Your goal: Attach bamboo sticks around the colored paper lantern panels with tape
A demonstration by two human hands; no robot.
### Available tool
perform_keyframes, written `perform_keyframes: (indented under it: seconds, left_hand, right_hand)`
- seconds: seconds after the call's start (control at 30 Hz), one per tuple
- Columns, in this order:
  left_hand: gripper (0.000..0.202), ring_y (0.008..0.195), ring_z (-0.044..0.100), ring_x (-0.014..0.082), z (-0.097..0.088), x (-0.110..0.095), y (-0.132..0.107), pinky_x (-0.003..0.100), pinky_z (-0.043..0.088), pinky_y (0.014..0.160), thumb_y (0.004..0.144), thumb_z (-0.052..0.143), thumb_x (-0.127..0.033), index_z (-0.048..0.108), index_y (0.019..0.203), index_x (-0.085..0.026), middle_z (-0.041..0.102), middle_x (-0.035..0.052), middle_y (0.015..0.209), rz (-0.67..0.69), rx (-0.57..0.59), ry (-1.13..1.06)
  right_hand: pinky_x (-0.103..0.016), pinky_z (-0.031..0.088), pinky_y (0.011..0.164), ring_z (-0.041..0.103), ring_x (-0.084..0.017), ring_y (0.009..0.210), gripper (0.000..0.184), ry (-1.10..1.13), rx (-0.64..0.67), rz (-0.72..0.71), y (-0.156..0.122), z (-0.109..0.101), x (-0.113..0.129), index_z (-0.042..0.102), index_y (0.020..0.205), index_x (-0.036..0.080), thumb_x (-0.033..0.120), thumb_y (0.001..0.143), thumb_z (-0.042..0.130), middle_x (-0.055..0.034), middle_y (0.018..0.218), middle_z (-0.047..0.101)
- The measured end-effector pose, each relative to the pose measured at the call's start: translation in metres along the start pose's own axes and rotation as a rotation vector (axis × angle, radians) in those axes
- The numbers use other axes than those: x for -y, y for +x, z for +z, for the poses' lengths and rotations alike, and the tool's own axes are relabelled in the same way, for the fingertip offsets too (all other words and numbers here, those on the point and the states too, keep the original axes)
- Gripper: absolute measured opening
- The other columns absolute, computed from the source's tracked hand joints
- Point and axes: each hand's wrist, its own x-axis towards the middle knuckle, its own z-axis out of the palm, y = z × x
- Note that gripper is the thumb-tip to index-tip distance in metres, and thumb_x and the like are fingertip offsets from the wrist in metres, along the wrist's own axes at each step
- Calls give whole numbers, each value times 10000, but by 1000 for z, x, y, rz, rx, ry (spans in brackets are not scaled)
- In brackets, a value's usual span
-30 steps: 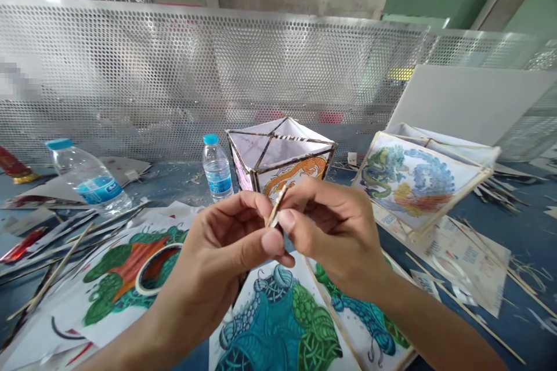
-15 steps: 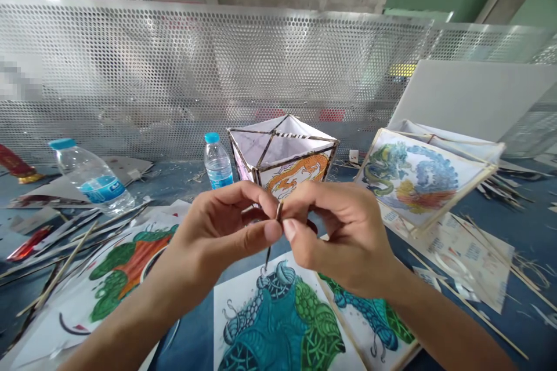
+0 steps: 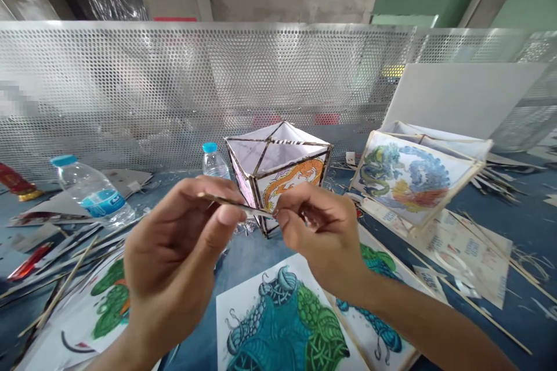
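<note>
Both of my hands hold a thin bamboo stick (image 3: 237, 203) in front of me, lying almost level. My left hand (image 3: 174, 261) pinches its left part between thumb and fingers. My right hand (image 3: 322, 237) pinches its right end. Right behind the hands stands a paper lantern box (image 3: 278, 177) with a stick frame and an orange dragon on its side. Below the hands lies a sheet painted in teal and green (image 3: 282, 324).
Two water bottles, one at the left (image 3: 89, 191) and one partly hidden behind my left hand (image 3: 213, 162). A painted framed panel (image 3: 407, 177) leans at the right. Loose sticks (image 3: 61, 266) and painted sheets cover the blue table. A perforated metal screen (image 3: 174, 87) runs along the back.
The stick stood nearly upright between my fingertips; now it lies almost level. My left hand has shifted left and my hands have drawn apart along it. The view tipped slightly down.
</note>
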Motion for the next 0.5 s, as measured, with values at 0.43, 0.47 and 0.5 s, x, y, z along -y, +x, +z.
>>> perform_keyframes:
  seconds: [0.43, 0.47, 0.5]
  left_hand:
    - [84, 772, 648, 82, -11, -26, 13, 162, 610, 790, 849, 730, -101, 702, 793, -159, 694, -3, 838, -28, -469, -404]
    - [99, 755, 644, 75, -11, -29, 12, 159, 607, 786, 865, 705, -88, 695, 791, -153, 695, -4, 827, -49, -466, -426]
    - [110, 743, 642, 70, -11, -33, 10, 154, 603, 779, 875, 690, -79, 691, 789, -148, 693, -4, 812, -67, -462, -441]
  right_hand:
    - [-240, 360, 522, 429, -110, 565, 116, -310, -319, 25, -28, -57, -3, 715, 748, 186, 272, 826, 713, 33, 614, 544]
    - [-239, 363, 509, 450, -114, 561, 111, -341, -364, 41, -40, -72, 2, 730, 766, 185, 282, 820, 733, 25, 625, 570]
    - [-238, 370, 495, 471, -118, 554, 120, -371, -417, 54, -54, -89, 8, 739, 772, 183, 297, 805, 758, 18, 631, 592]
